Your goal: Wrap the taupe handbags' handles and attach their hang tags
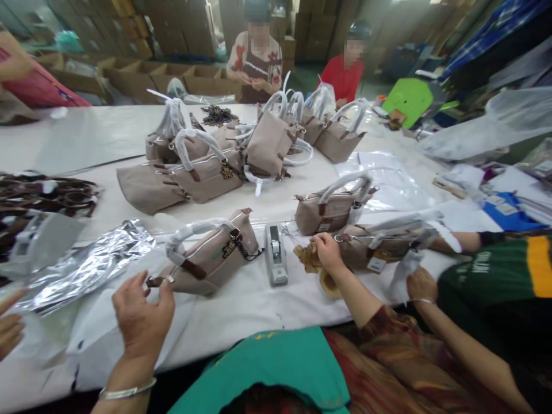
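Observation:
My left hand (144, 313), with a silver bangle, has its fingers apart beside the near end of a beige handbag (211, 264). That handbag has wrapped handles, and a gold charm (229, 248) with a dark cord hangs from it. My right hand (330, 251) reaches over a small pile of gold-coloured charms (305, 260). Its fingers are pinched on the pile's edge; exactly what lies between them is partly hidden. A grey tape dispenser (276, 264) stands between my hands. A tape roll (330, 284) lies just below my right hand.
Several beige handbags (267, 146) cluster at mid-table. A co-worker's hand (422, 286) at right holds wrapping by another handbag (379, 244). Silver film (99, 259) and dark straps (47, 195) lie left. Another person's hand (11, 328) shows at the left edge. Two people stand opposite.

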`<state>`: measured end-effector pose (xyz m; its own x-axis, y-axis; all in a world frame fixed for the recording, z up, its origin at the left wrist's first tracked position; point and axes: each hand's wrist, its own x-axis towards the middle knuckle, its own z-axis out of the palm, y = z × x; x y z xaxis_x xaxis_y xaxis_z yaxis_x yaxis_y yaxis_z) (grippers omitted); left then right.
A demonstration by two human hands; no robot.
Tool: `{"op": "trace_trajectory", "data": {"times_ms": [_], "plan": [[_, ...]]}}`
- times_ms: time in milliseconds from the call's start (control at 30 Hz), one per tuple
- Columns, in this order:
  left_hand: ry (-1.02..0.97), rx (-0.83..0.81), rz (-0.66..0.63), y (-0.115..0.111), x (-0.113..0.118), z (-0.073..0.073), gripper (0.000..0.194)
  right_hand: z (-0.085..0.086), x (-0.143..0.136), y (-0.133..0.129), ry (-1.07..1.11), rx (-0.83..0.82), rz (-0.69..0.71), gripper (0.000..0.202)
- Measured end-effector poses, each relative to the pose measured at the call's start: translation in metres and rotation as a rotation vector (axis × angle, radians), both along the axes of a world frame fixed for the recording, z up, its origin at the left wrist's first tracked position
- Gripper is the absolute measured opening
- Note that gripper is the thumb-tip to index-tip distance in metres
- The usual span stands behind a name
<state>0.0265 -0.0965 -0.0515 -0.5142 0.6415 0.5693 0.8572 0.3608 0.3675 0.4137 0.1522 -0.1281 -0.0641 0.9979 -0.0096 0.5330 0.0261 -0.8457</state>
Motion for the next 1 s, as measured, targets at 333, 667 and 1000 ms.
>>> {"op": "trace_trajectory", "data": {"times_ms": [333,667,1000], "plan": [[0.098,0.132,-0.261,0.003,0.053,0.053,0.036,0.039,-0.013,-0.006,-0.052,0.194,0.032,0.037],[0.120,0.132,-0.622,0.014,0.104,0.061,0.038,0.083,-0.091,-0.043,0.626,-0.190,0.432,0.033],[0.291,0.046,-0.619,0.005,0.083,-0.019,0.037,0.072,-0.137,-0.115,0.168,-0.014,0.979,0.044]]}}
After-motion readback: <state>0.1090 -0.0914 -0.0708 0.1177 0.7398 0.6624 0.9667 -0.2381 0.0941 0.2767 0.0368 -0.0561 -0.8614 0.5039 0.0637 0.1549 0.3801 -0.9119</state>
